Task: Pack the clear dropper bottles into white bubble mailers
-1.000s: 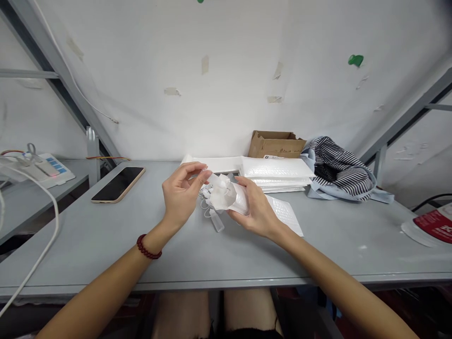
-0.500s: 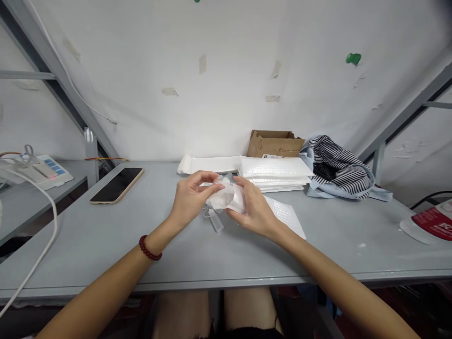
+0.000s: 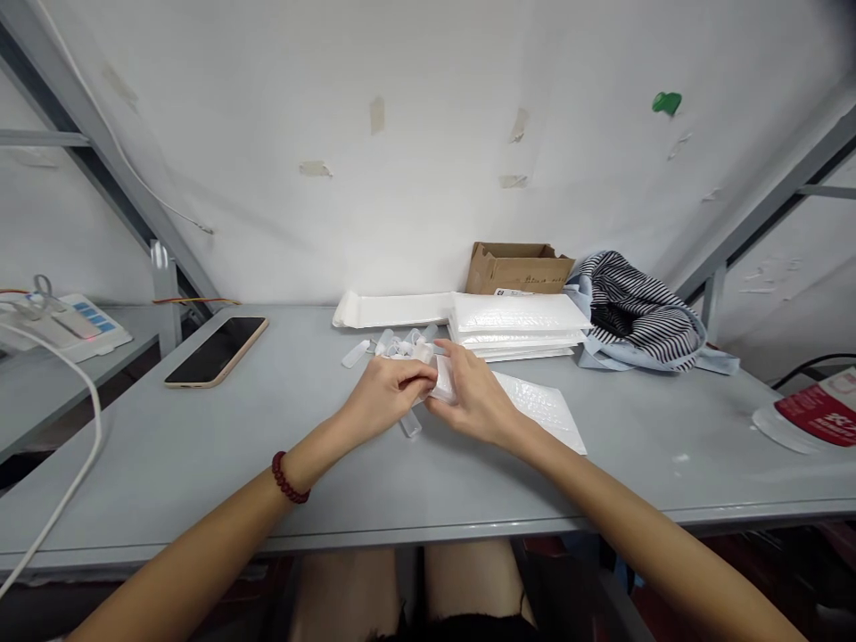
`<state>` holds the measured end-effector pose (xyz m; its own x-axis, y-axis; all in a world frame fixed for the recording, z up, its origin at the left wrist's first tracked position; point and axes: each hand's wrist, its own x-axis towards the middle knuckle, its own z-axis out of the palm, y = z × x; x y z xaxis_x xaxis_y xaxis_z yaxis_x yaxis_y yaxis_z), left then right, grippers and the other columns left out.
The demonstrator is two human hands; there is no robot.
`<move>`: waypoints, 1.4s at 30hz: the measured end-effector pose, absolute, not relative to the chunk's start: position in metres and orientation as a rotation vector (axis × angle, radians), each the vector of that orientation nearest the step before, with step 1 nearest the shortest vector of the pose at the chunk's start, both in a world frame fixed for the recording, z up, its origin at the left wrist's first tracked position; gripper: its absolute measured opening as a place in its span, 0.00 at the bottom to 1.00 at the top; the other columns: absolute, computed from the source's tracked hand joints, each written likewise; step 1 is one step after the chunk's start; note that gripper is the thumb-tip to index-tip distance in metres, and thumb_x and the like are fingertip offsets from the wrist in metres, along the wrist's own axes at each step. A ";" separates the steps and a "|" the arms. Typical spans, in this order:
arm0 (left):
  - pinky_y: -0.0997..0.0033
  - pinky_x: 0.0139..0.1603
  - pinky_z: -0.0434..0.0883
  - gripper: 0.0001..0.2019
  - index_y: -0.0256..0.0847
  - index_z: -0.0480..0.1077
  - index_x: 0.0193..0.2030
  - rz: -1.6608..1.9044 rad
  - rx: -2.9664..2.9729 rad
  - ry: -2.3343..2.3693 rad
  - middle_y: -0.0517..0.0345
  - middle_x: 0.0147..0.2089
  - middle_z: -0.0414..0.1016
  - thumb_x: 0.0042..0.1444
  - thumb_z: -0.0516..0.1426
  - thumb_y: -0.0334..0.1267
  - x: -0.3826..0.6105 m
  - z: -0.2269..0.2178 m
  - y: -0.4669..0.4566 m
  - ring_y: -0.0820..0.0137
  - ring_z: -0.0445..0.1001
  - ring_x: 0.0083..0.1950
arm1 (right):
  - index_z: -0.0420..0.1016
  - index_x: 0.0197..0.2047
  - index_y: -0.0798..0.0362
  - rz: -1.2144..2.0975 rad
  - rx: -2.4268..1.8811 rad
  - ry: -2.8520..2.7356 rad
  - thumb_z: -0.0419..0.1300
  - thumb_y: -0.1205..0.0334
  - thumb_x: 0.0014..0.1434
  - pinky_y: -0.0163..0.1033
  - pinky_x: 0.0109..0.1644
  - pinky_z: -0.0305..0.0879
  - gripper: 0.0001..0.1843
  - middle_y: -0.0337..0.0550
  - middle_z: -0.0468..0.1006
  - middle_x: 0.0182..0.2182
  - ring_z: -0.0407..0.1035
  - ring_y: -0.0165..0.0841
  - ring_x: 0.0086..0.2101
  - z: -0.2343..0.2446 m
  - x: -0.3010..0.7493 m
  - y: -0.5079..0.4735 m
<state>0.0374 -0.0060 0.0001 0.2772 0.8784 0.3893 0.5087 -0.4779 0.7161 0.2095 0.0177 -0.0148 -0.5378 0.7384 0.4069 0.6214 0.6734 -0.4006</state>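
Note:
My right hand (image 3: 481, 397) is closed round a white, partly see-through packet (image 3: 443, 380) above the desk. At the packet's left end, the fingers of my left hand (image 3: 384, 397) are pinched together on its edge; the fingers hide most of that end. Behind my left hand lies a loose pile of small translucent plastic pieces (image 3: 384, 341), and another such piece (image 3: 410, 424) rests just below the hands. A white bubble mailer (image 3: 545, 412) lies flat, partly under my right wrist.
A stack of white bubble mailers (image 3: 518, 314) and a long white package (image 3: 398, 309) lie near the wall. Behind them stands a cardboard box (image 3: 522, 272), with a striped cloth bag (image 3: 638, 312) to its right. A phone (image 3: 218, 352) lies on the left; a red-and-white container (image 3: 819, 415) is far right.
My left hand has moved slightly down and its fingers have closed tighter on the packet's end. The translucent pieces behind show more now. My right hand keeps its hold.

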 end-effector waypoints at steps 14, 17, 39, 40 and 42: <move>0.74 0.22 0.49 0.12 0.38 0.64 0.16 0.739 1.813 1.047 0.65 0.17 0.53 0.49 0.51 0.33 0.043 -0.002 -0.007 0.77 0.51 0.21 | 0.50 0.63 0.66 0.033 -0.971 -2.574 0.56 0.60 0.50 0.54 0.50 0.62 0.39 0.59 0.68 0.46 0.61 0.48 0.45 -0.012 0.207 0.009; 0.75 0.26 0.57 0.10 0.37 0.70 0.24 0.690 1.821 0.969 0.63 0.22 0.61 0.53 0.52 0.33 0.038 0.008 -0.006 0.75 0.59 0.26 | 0.50 0.63 0.66 0.024 -0.982 -2.558 0.56 0.60 0.50 0.55 0.51 0.62 0.39 0.60 0.66 0.49 0.61 0.48 0.46 -0.013 0.209 0.015; 0.75 0.23 0.58 0.13 0.39 0.65 0.17 0.601 1.610 1.457 0.63 0.13 0.64 0.48 0.56 0.40 0.012 0.004 0.012 0.75 0.60 0.19 | 0.48 0.65 0.77 -0.226 -1.044 -2.674 0.49 0.55 0.61 0.60 0.63 0.51 0.38 0.74 0.51 0.64 0.46 0.55 0.64 -0.024 0.203 0.013; 0.75 0.23 0.57 0.12 0.39 0.63 0.16 0.660 1.579 1.469 0.63 0.13 0.64 0.48 0.55 0.39 0.013 0.004 0.012 0.76 0.59 0.19 | 0.48 0.64 0.78 -0.279 -1.059 -2.677 0.50 0.57 0.61 0.60 0.63 0.52 0.38 0.75 0.50 0.64 0.46 0.56 0.64 -0.025 0.202 0.012; 0.74 0.22 0.56 0.12 0.39 0.61 0.16 0.771 1.543 1.503 0.63 0.14 0.63 0.47 0.54 0.37 0.015 0.005 0.012 0.76 0.58 0.19 | 0.51 0.64 0.78 -0.398 -1.073 -2.666 0.50 0.62 0.60 0.60 0.62 0.53 0.34 0.76 0.50 0.64 0.48 0.57 0.64 -0.026 0.201 0.010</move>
